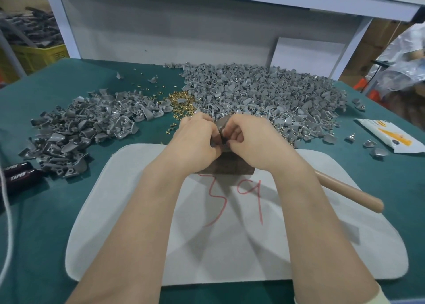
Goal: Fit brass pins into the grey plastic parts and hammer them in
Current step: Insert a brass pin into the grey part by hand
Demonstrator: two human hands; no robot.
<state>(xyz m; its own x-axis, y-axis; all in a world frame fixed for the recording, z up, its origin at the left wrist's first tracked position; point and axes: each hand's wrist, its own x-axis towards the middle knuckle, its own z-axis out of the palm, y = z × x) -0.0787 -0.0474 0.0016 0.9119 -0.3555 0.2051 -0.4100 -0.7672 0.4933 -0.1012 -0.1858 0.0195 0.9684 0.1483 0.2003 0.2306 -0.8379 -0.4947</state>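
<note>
Both hands grip one grey part [221, 125]: left hand [197, 140] and right hand [248, 140] pinch it just above the dark block [230, 165] on the white mat [138, 211]. My fingers hide the hole, so I can't tell if one of the brass pins [181, 100] is in. Best get it square before taking the hammer handle [349, 194].

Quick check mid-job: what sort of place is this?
Probably a factory assembly bench: big heaps of identical grey plastic parts and loose brass pins on a green table, with a tan tool handle close by.
</note>
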